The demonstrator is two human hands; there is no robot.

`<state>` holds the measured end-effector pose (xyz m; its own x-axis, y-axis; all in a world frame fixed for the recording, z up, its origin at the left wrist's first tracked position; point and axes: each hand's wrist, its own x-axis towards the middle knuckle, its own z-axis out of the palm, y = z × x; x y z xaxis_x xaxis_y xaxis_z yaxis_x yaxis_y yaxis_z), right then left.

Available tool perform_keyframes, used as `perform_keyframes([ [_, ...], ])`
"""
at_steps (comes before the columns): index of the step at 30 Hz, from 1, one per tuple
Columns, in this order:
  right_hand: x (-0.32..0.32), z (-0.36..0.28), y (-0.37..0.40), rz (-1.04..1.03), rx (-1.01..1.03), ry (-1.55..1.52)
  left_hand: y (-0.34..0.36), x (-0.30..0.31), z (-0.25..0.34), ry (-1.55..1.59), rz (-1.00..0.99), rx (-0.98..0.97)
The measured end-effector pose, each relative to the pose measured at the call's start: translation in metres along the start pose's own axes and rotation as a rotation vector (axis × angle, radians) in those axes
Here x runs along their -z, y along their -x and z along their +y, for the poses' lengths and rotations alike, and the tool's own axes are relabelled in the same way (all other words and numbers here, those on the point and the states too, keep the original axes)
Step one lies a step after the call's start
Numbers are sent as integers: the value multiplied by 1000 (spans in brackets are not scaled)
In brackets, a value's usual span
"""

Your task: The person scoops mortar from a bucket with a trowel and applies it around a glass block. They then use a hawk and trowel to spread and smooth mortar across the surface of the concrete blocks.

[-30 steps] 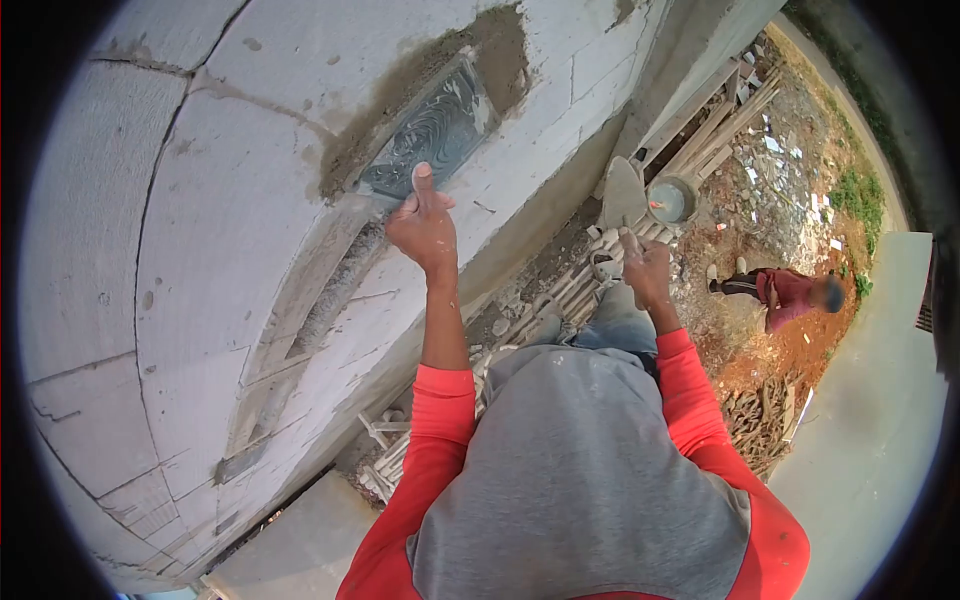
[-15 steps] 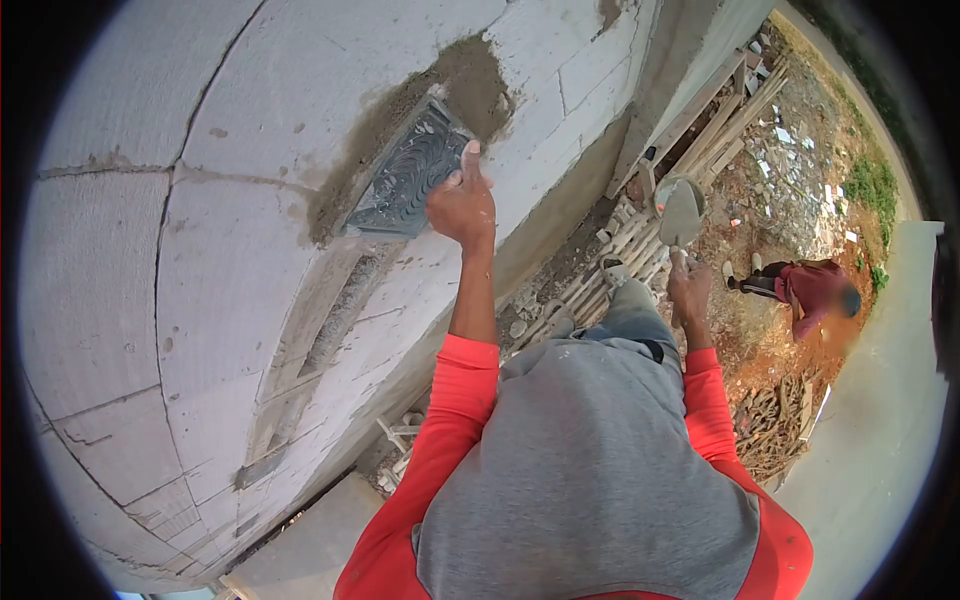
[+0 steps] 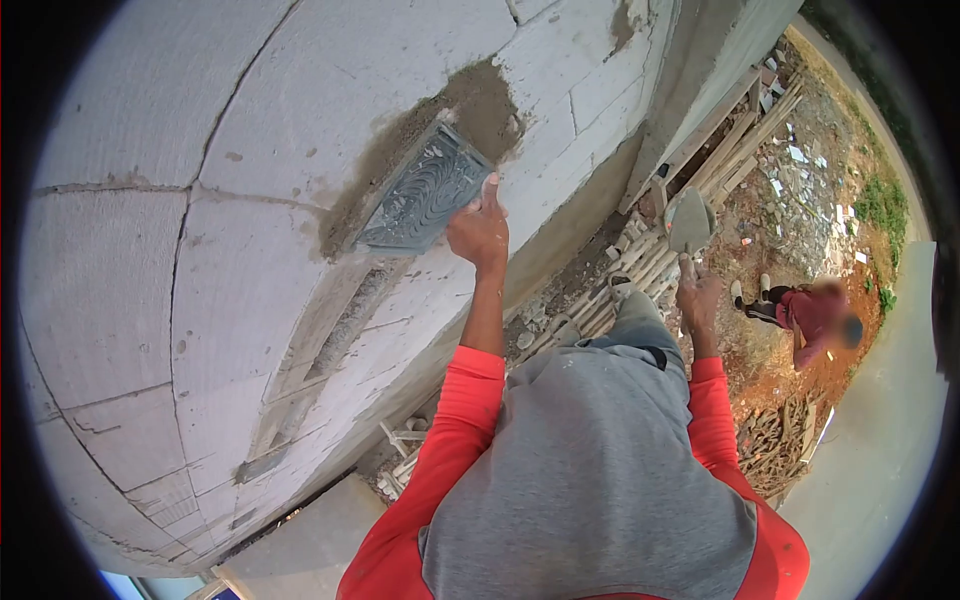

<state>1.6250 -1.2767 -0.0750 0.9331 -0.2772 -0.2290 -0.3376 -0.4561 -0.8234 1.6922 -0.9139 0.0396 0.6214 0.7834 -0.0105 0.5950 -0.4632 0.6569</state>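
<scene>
My left hand (image 3: 478,228) is closed around the handle side of a grey plastering float (image 3: 425,190) with a swirl pattern on its visible face. The float lies against the block wall (image 3: 270,120), over a patch of wet mortar (image 3: 485,105) that shows above and to its left. My right hand (image 3: 700,292) grips the handle of a pointed trowel (image 3: 690,222), held out low, away from the wall. Behind the trowel blade, a round bucket (image 3: 708,208) is mostly hidden from sight.
A filled vertical channel (image 3: 345,325) runs down the wall below the float. Wooden planks (image 3: 735,145) and bamboo poles (image 3: 650,262) lie along the wall's foot. Another person (image 3: 812,315) is on the dirt ground to the right, near a pile of sticks (image 3: 775,445).
The whole view has shifted slightly. The trowel blade now covers more of the bucket than before. Against the wall, the float looks almost unmoved.
</scene>
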Motion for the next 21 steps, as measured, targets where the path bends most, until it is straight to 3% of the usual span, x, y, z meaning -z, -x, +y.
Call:
perform_keyframes([
  [2, 0, 0, -3, 19, 51, 51, -3, 12, 8, 131, 10, -20],
  [8, -12, 10, -7, -72, -97, -30, -3, 72, 66, 547, 110, -101],
  [15, -14, 27, -11, -33, 92, 52, 1, 106, 5, 644, 313, -83],
  [21, 6, 24, 2, -31, -56, -31, 10, 121, -13, 827, 364, 31],
])
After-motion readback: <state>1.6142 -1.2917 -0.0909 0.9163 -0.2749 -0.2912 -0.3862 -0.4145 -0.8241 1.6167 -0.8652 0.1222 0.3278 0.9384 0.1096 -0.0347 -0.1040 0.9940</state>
